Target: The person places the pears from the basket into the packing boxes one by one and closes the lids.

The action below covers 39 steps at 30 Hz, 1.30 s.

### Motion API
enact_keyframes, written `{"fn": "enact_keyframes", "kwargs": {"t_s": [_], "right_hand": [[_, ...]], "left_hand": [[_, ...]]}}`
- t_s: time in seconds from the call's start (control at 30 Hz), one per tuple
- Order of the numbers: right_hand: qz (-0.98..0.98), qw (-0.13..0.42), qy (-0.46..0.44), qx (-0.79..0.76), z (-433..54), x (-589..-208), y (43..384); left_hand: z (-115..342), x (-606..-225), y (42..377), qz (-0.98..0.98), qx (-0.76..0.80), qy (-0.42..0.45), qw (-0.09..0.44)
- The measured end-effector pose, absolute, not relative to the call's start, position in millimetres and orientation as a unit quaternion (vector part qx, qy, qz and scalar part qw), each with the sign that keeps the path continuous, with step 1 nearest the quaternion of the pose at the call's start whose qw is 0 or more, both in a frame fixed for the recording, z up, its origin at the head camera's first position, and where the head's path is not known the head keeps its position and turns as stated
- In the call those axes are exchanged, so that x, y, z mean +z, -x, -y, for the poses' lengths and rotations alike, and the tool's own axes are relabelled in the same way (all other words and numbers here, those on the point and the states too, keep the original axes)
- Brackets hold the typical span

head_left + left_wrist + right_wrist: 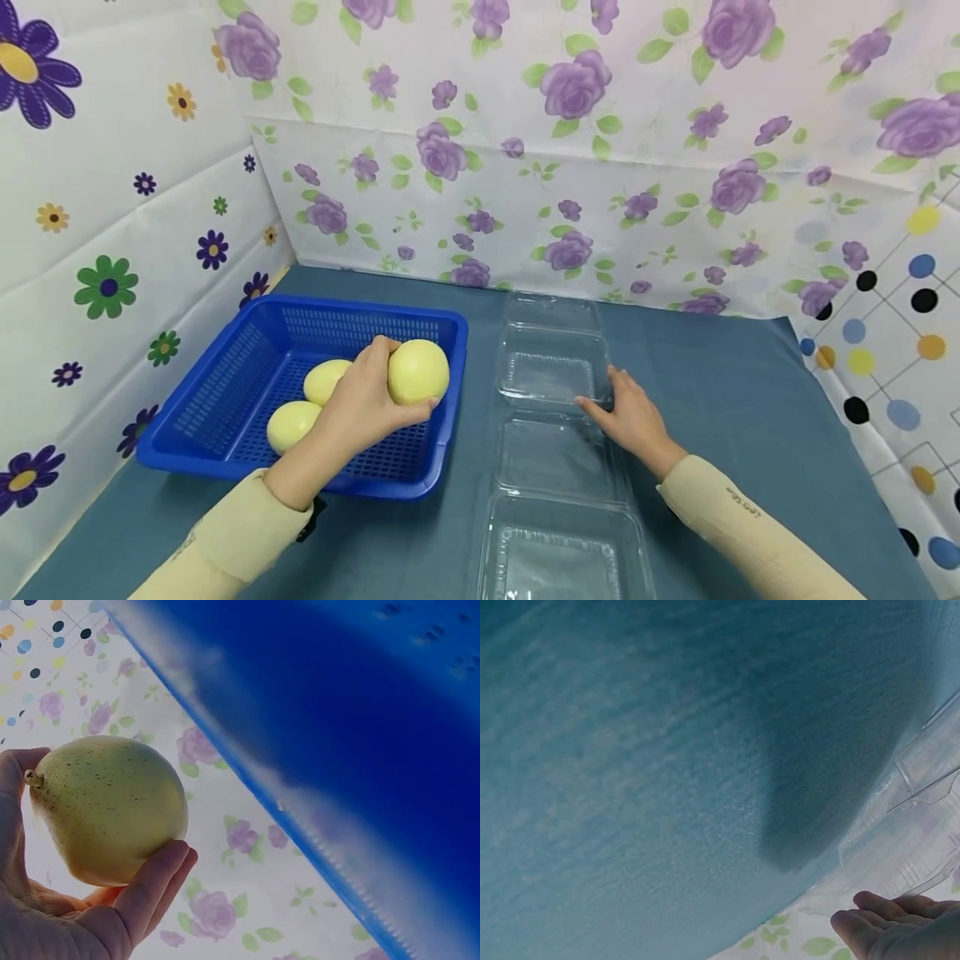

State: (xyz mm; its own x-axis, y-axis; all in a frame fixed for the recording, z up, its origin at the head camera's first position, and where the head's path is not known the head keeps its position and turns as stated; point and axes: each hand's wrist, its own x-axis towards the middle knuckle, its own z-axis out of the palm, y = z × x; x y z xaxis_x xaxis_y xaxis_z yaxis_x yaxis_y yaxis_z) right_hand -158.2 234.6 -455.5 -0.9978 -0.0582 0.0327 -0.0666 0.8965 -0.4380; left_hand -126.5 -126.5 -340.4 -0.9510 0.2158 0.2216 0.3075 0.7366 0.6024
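Note:
My left hand holds a pale yellow pear above the right part of a blue plastic basket. Close up in the left wrist view, the pear shows a short stem and dark specks, with thumb and fingers around it. Two more pears lie in the basket, partly behind my left arm. My right hand is at the near right corner of the rear clear plastic box, its fingers along the side. In the right wrist view the fingers look loosely extended beside the clear plastic.
A second clear plastic box stands nearer me, in line with the first; both have their lids folded back. A blue-grey cloth covers the table. Flower-patterned sheets hang behind and at the left, with a dotted one at the right.

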Motion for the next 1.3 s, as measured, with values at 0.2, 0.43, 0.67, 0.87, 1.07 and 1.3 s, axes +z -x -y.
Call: {"fn": "enact_keyframes", "kwargs": {"t_s": [0.2, 0.43, 0.67, 0.87, 1.07, 1.3], "right_hand": [[0.974, 0.007, -0.035, 0.223, -234, -458, 159], [0.973, 0.009, -0.032, 0.230, -233, -459, 159], [0.972, 0.010, -0.030, 0.232, -235, -460, 158], [0.971, 0.011, -0.030, 0.235, -235, -460, 157], [0.969, 0.010, -0.031, 0.243, -234, -460, 157], [0.969, 0.019, -0.028, 0.245, -236, -461, 159]], "left_hand": [[118, -336, 127, 0.931, -0.328, 0.143, 0.071], [109, -330, 126, 0.931, -0.324, 0.152, 0.076], [100, -325, 125, 0.928, -0.329, 0.156, 0.077], [92, -323, 125, 0.927, -0.332, 0.161, 0.068], [84, -321, 125, 0.920, -0.341, 0.178, 0.074], [74, -313, 126, 0.913, -0.345, 0.200, 0.091]]}}
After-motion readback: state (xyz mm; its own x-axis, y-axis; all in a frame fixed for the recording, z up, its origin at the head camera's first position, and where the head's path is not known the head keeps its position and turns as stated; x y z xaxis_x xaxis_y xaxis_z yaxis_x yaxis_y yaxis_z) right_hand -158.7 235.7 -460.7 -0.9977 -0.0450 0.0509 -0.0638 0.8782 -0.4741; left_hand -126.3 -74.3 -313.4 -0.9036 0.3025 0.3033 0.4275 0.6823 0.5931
